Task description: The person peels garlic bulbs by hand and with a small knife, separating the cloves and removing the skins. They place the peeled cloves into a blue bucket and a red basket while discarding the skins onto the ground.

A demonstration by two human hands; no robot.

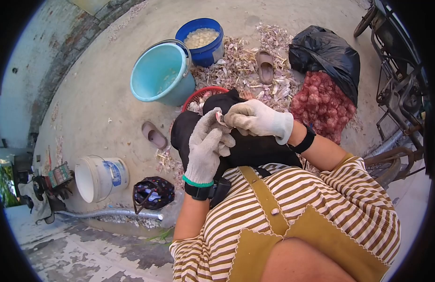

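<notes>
two gloved hands (232, 126); one clove (219, 117)

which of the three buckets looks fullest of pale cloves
The dark blue bucket, next to the turquoise bucket. Pale cloves spread across most of its opening; the turquoise one shows only a few inside, and the white bucket shows none.

The basket (216, 89) lies before the legs (255, 148); the handled bucket (180, 92) stands beyond, to its left, near the bucket of cloves (213, 55). Peelings (234, 75) spread ahead, one slipper (265, 68) on them; the other slipper (154, 135) lies left. The mesh sack (321, 98) is right, the plastic bag (328, 54) touching its far side, the pail (115, 178) far left
</notes>
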